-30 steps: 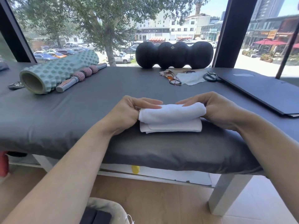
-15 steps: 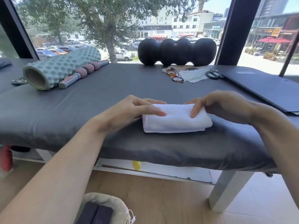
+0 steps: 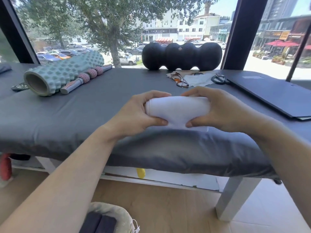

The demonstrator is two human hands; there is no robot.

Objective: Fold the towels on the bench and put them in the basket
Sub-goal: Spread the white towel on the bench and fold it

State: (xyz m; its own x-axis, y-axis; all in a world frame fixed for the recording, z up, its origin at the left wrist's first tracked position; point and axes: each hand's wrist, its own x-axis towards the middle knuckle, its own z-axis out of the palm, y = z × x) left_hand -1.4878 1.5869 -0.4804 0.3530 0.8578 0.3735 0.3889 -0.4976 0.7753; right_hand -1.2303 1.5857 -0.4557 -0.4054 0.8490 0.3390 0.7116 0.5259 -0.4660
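The towel [image 3: 178,111] between each hand is looking like soft white cloth; the bench [image 3: 84,118] beneath is showing smooth, matt grey fabric.

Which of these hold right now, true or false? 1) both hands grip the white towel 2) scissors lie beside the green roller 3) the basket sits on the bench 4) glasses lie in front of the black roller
1) True: left hand and right hand grip the white towel.
2) False: the scissors lie far from the green roller, at the right by the dark folder.
3) False: the basket sits on the floor below the bench.
4) True: the glasses lie before the black roller.
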